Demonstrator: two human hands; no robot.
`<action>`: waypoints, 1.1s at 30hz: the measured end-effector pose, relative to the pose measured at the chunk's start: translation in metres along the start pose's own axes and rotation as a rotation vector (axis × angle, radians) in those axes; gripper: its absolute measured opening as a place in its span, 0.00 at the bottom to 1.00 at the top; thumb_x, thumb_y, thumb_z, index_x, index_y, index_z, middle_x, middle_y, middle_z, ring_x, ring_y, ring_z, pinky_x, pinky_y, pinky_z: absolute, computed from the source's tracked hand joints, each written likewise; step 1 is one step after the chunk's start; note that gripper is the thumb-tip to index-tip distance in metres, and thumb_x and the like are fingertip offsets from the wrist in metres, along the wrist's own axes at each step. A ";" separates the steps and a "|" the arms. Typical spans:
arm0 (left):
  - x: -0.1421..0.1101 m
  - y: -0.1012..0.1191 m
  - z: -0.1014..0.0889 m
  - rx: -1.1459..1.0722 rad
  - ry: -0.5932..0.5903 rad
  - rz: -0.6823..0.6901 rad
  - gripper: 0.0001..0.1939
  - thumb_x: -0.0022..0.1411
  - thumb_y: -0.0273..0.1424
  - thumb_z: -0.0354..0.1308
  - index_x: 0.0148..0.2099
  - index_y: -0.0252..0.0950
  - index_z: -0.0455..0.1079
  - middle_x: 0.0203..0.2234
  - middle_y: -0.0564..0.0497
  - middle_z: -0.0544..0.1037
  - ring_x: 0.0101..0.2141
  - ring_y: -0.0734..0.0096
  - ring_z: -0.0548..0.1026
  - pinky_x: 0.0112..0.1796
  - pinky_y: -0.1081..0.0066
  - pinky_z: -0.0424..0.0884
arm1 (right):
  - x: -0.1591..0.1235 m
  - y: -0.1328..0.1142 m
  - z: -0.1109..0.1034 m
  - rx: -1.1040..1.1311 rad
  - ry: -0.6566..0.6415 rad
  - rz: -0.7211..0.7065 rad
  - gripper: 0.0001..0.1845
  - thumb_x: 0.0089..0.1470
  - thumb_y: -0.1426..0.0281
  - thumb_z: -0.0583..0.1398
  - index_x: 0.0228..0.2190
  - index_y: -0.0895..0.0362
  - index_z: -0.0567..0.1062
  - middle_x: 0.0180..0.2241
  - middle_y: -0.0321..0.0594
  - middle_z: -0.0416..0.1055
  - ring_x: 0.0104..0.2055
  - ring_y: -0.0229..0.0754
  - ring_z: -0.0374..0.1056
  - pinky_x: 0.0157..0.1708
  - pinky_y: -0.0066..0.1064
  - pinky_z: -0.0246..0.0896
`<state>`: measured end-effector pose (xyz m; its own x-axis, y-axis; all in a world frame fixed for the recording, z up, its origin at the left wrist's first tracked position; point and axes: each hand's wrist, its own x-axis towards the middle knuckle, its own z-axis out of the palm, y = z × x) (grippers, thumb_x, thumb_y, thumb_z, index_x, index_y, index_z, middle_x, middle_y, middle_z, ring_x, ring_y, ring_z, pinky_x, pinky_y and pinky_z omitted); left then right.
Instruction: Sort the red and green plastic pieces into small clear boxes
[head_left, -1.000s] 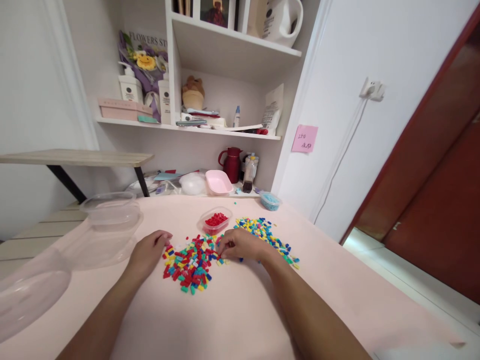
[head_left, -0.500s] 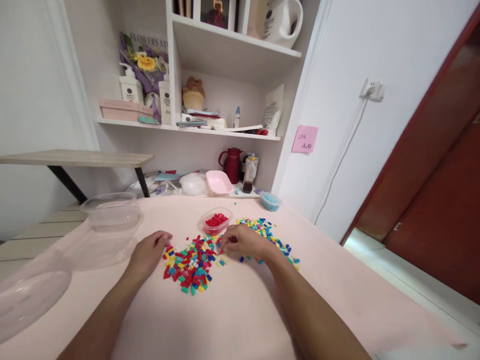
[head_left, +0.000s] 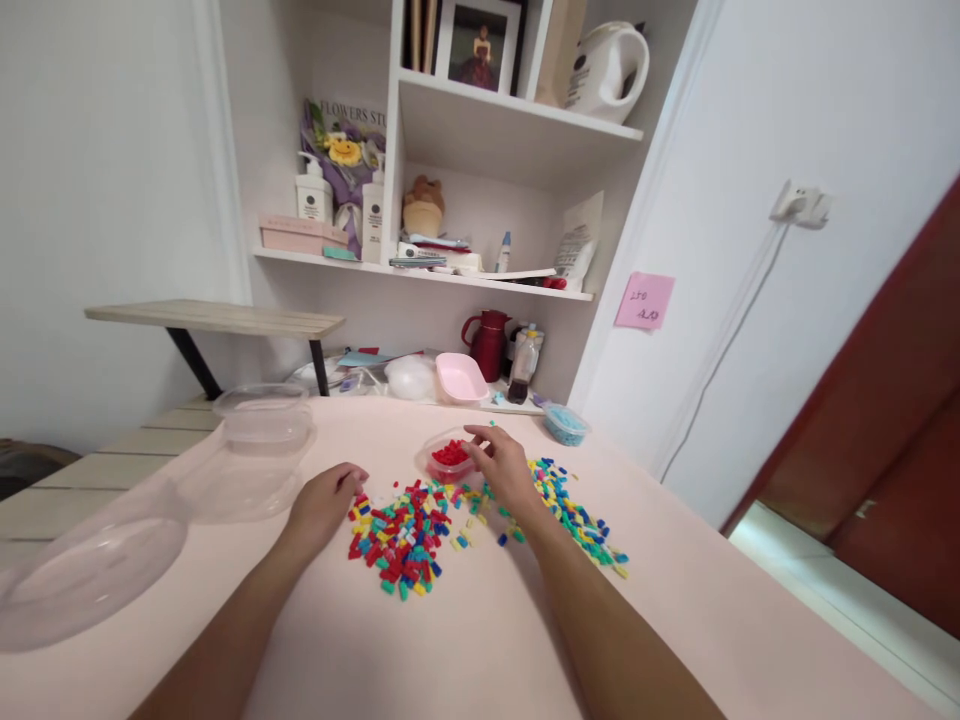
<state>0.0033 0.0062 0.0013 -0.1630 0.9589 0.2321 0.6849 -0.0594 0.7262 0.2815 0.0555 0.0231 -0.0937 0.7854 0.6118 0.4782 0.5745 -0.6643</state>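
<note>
My right hand (head_left: 510, 475) is over the right rim of a clear plastic tub (head_left: 424, 458) of red toy bricks (head_left: 450, 454). Its thumb and index finger are apart, with nothing visible between them. My left hand (head_left: 326, 503) rests on the table at the left edge of a mixed pile of small toy bricks (head_left: 405, 535). Its fingers are curled together, and anything inside them is hidden. A second pile of toy bricks (head_left: 574, 510), mostly yellow, blue and green, lies right of my right hand. A few loose bricks lie between the piles.
Clear empty tubs (head_left: 266, 425) and clear lids (head_left: 97, 570) are on the left of the pink tabletop (head_left: 420, 660). At the back right stands a tub of light-blue pieces (head_left: 565, 425). Behind the table are a pink basin (head_left: 462, 378), a red jug (head_left: 489, 345) and a bottle (head_left: 523, 365).
My right hand has moved from the loose bricks between the piles up to the tub of red bricks, and its fingers have opened. My left hand keeps its place. The camera view has shifted.
</note>
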 end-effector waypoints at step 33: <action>-0.004 0.007 -0.004 0.036 0.014 0.018 0.16 0.59 0.37 0.45 0.37 0.41 0.74 0.30 0.54 0.81 0.35 0.64 0.78 0.35 0.70 0.68 | -0.030 -0.028 -0.001 -0.092 -0.510 -0.078 0.06 0.51 0.72 0.61 0.30 0.53 0.79 0.33 0.37 0.75 0.35 0.40 0.69 0.35 0.28 0.60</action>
<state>0.0058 0.0013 0.0080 -0.1602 0.9536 0.2548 0.7130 -0.0667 0.6980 0.2719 0.0151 0.0237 -0.5342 0.7668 0.3558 0.5253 0.6309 -0.5710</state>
